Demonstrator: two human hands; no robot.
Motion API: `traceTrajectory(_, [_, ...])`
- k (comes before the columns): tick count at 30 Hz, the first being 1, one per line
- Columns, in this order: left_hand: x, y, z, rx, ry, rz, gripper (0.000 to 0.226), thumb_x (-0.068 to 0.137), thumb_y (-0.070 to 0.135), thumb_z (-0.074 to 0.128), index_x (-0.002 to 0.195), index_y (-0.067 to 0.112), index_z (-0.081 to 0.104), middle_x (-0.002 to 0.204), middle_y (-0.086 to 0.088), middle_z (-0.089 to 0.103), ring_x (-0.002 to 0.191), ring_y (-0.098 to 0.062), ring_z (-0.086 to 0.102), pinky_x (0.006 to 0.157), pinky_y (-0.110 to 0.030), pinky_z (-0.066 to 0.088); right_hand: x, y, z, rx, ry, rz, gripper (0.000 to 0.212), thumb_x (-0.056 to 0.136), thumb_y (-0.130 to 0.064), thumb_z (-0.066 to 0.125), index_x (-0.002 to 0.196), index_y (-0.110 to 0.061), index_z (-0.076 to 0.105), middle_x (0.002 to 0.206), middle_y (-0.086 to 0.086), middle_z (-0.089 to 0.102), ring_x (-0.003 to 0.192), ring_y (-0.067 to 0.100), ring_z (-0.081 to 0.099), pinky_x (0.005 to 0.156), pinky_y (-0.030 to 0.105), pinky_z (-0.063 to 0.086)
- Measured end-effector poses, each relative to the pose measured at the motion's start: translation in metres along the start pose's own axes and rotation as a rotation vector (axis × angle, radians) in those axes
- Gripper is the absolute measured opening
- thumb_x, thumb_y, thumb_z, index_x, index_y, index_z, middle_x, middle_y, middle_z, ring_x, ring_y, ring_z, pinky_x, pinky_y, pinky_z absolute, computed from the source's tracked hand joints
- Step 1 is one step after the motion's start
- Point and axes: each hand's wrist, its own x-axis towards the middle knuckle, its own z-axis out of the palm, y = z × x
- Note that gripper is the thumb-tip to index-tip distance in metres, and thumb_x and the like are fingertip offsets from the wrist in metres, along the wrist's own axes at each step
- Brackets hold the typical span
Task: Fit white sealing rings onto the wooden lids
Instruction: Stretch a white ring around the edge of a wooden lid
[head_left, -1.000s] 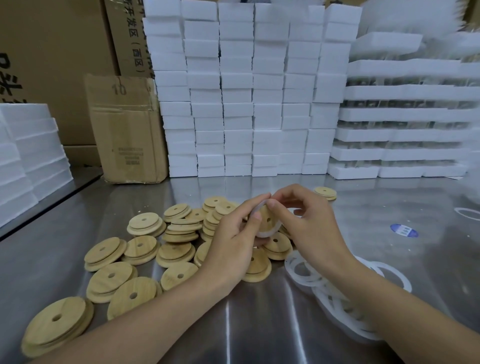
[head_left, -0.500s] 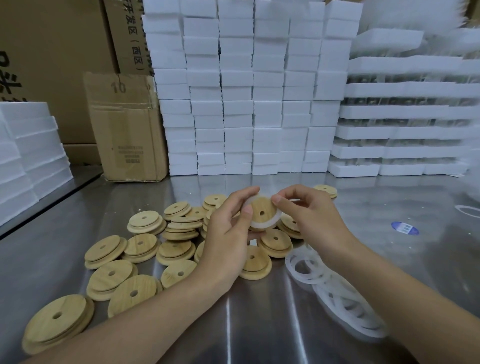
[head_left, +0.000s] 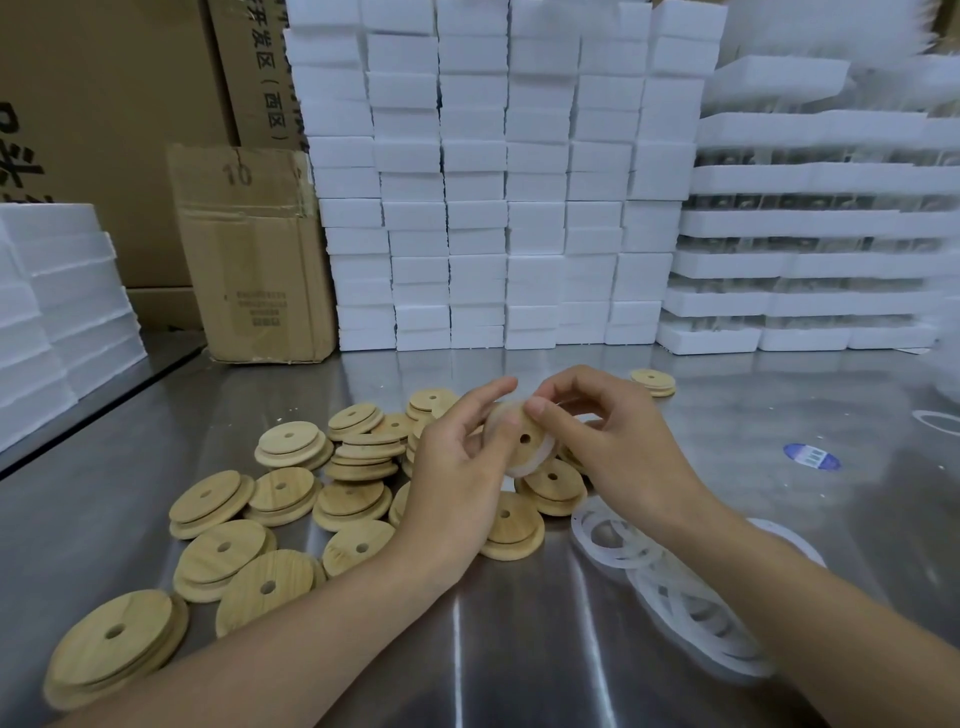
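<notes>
The left hand grips a lid by its 9 o'clock rim, above the table. The right hand pinches the ring at 1 o'clock. The ring seems seated along the lower edge. Turn the lid slowly, thumbing the ring evenly round the step, without twisting. Spare rings lie at 5 o'clock.

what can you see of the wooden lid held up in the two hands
The wooden lid is a pale, round disc of light-grained wood with a small hole at its centre. It is held tilted, face toward the camera, above the heap of lids on the steel table. The left hand grips its left edge and the right hand pinches its top edge. A white sealing ring hugs its lower right rim, seemingly partly fitted. Its far side is hidden.
</notes>
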Motion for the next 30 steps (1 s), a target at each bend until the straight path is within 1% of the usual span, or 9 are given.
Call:
traceTrajectory(2, [0.0,0.0,0.001,-0.01,-0.011,-0.006,0.025,0.106,0.024,0.064,0.129,0.022,0.074,0.113,0.009,0.081,0.107,-0.009,0.076,0.093,-0.032,0.061,0.001,-0.001,-0.002,0.002,-0.006,-0.003,0.009,0.098,-0.026,0.073,0.09,-0.026,0.076,0.092,-0.009,0.077,0.096,0.012,0.072,0.082,0.039,0.059])
traceTrajectory(5, [0.002,0.0,0.001,-0.018,-0.021,-0.012,0.023,0.106,0.018,0.064,0.127,0.019,0.074,0.11,0.007,0.081,0.104,-0.01,0.077,0.088,-0.028,0.063,0.006,0.002,-0.01,-0.012,0.014,0.043,0.01,0.095,-0.031,0.076,0.086,-0.028,0.079,0.096,-0.013,0.076,0.098,0.002,0.069,0.083,0.026,0.05])
traceTrajectory(8, [0.003,0.0,0.001,-0.036,0.0,-0.027,0.023,0.106,0.014,0.063,0.125,0.02,0.075,0.107,0.008,0.082,0.099,-0.01,0.079,0.083,-0.025,0.062,0.01,0.002,-0.016,0.039,-0.012,0.126,0.01,0.093,-0.032,0.078,0.087,-0.026,0.082,0.098,-0.009,0.078,0.099,0.005,0.071,0.09,0.027,0.05])
traceTrajectory(13, [0.001,-0.001,-0.001,-0.023,0.048,-0.023,0.022,0.107,0.018,0.063,0.122,0.027,0.076,0.105,0.011,0.081,0.095,-0.008,0.078,0.075,-0.022,0.061,0.01,-0.001,-0.02,0.125,-0.104,0.233,0.013,0.09,-0.036,0.081,0.085,-0.024,0.083,0.086,-0.001,0.08,0.077,0.006,0.069,0.067,0.011,0.051])
traceTrajectory(17, [0.002,-0.001,-0.004,-0.048,0.108,-0.057,0.021,0.108,0.02,0.062,0.119,0.031,0.075,0.104,0.011,0.081,0.091,-0.013,0.079,0.069,-0.028,0.063,0.007,-0.001,-0.021,0.11,-0.152,0.29,0.024,0.088,-0.041,0.082,0.087,-0.017,0.08,0.085,0.016,0.074,0.075,0.016,0.058,0.073,0.027,0.047])
traceTrajectory(21, [0.005,-0.001,-0.007,-0.071,0.132,-0.073,0.021,0.108,0.02,0.062,0.12,0.032,0.075,0.108,0.011,0.08,0.098,-0.014,0.079,0.078,-0.033,0.066,0.004,0.001,-0.016,0.127,-0.15,0.284,0.023,0.092,-0.036,0.079,0.092,-0.013,0.078,0.095,0.016,0.076,0.082,0.023,0.061,0.08,0.035,0.048])
traceTrajectory(23, [0.005,-0.001,-0.006,-0.071,0.12,-0.071,0.02,0.105,0.021,0.066,0.12,0.031,0.074,0.107,0.011,0.081,0.096,-0.014,0.079,0.076,-0.029,0.064,0.004,0.003,-0.013,0.115,-0.114,0.265,0.016,0.094,-0.032,0.078,0.092,-0.016,0.078,0.094,0.011,0.078,0.081,0.024,0.066,0.081,0.035,0.051])
traceTrajectory(27, [0.004,-0.002,-0.004,-0.05,0.085,-0.06,0.023,0.098,0.018,0.075,0.12,0.026,0.074,0.105,0.01,0.081,0.095,-0.012,0.08,0.076,-0.024,0.062,0.002,0.005,-0.008,0.099,-0.07,0.217,0.009,0.097,-0.023,0.075,0.089,-0.018,0.075,0.072,-0.011,0.073,0.059,-0.002,0.062,0.061,0.013,0.046])
traceTrajectory(30, [0.002,-0.003,-0.002,-0.039,0.039,-0.048,0.021,0.098,0.016,0.076,0.119,0.02,0.075,0.103,0.005,0.083,0.095,-0.015,0.08,0.075,-0.024,0.063,0.001,0.003,-0.003,0.07,-0.05,0.16,0.008,0.096,-0.02,0.073,0.089,-0.018,0.075,0.079,-0.01,0.075,0.07,-0.002,0.066,0.066,0.014,0.047])
